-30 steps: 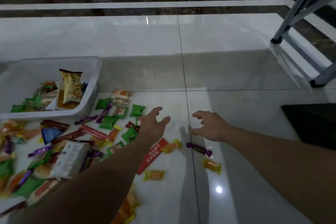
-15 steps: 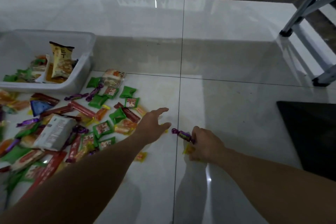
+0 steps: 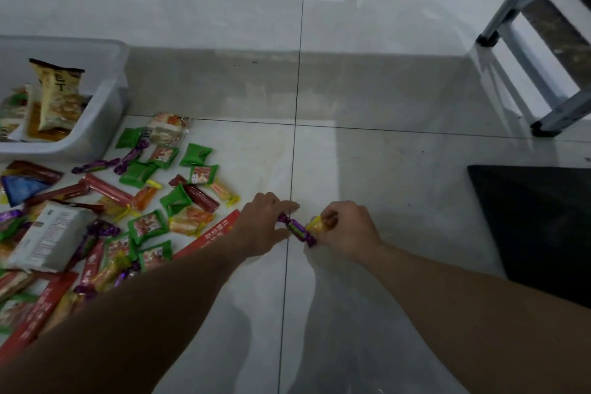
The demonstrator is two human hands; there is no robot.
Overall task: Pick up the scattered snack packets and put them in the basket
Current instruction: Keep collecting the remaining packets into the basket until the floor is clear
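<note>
A purple twist-wrapped candy (image 3: 297, 229) is lying slantwise between the two hands, just above the glossy white tiled floor (image 3: 383, 169). Its long axis is running from far-left to near-right. The far twisted end is pointing under the left hand (image 3: 263, 224); the near twisted end is pointing at the base of the right hand (image 3: 347, 230).

The right hand is curling its fingers and pinching a small yellow-wrapped candy (image 3: 315, 223), which is sitting just beside the purple one, on its right. Whether the right hand is also holding the purple candy's near end I cannot tell. The left hand is stretching its fingers almost straight over the far end and touching it; whether it is pinching the wrapper I cannot tell.

A dark grout line (image 3: 295, 153) is running away from the grip and passing just left of the candy. To the right of the grip and beyond it, bare tile is lying open as far as a black mat (image 3: 537, 227) on the right and grey metal frame legs (image 3: 518, 19) far right.

Left of the grip, a long red stick packet (image 3: 220, 229) is lying beside the left wrist. Past it the scattered snack packets (image 3: 150, 225), green, red, orange and purple, are crowding the floor. Far left of the grip and well apart, a white plastic basket (image 3: 107, 125) is holding a tan snack bag (image 3: 57, 96) standing upright.
</note>
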